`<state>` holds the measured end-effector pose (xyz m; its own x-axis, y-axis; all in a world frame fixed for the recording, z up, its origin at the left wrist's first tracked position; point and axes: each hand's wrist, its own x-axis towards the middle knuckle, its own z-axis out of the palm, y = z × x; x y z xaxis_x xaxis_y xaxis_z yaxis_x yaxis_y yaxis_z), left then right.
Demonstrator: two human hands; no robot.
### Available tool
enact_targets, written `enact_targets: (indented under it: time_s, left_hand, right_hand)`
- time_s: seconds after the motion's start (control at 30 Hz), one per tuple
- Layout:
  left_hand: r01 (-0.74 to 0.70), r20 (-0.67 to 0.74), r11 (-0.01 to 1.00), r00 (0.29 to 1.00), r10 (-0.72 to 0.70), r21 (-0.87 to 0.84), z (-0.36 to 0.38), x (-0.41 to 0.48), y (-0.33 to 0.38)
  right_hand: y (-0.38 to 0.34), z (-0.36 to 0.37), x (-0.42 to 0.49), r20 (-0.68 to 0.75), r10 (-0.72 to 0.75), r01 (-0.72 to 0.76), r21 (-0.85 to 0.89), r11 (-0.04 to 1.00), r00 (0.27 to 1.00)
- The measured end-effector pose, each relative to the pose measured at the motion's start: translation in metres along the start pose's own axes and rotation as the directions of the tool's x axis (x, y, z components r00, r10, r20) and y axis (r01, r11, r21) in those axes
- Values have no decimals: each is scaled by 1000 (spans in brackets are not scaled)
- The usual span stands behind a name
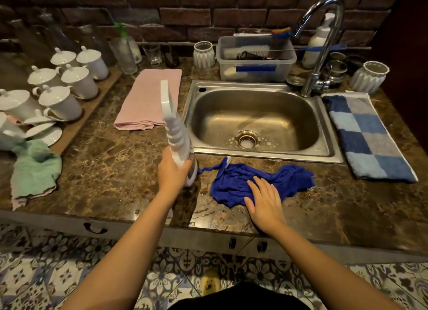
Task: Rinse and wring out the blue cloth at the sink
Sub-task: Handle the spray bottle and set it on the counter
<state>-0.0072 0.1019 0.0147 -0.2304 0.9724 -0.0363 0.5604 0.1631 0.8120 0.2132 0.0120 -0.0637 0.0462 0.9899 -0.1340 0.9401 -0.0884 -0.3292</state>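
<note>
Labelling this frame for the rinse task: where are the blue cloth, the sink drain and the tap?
blue cloth (pixel 231 184), head view, crumpled middle.
sink drain (pixel 247 140), head view, strainer centre.
tap (pixel 309 85), head view, lower chrome stem.

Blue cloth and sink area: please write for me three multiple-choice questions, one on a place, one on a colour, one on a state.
1. Where does the blue cloth lie?
A) over the tap
B) on the counter in front of the sink
C) on the floor

2. What colour is the folded towel left of the sink?
A) pink
B) yellow
C) black

3. How is the right hand?
A) flat on the blue cloth
B) gripping the tap
C) holding a cup

Answers: 1 B, it lies on the marble counter, outside the basin. 2 A, the towel is plainly pink. 3 A, its straight fingers rest on the cloth, while the left hand grips a white plastic tool.
</note>
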Motion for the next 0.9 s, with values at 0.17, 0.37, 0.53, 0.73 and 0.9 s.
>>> enact_targets:
  time_s: [0.17,0.37,0.53,0.73,0.9]
  left_hand:
    - [-155,282,972,954,101,176,-18,-6,6]
    - [-339,578,916,800,161,215,-23,-27,32]
    - [-364,652,904,745,138,223,-22,-39,39]
    - [-462,785,847,613,93,261,-15,-59,50]
    - [-466,868,855,495,41,225,-5,-60,34]
  right_hand:
    - [-5,-30,16,44,50,-58,203,977,998]
    - [-42,-116,35,-104,29,26,495,868,994]
    - [-78,-149,28,-15,-56,46,790,611,998]
    - [-88,-124,26,-61,268,-57,911,409,961]
    - [-74,-101,6,14,327,-100,963,249,945]
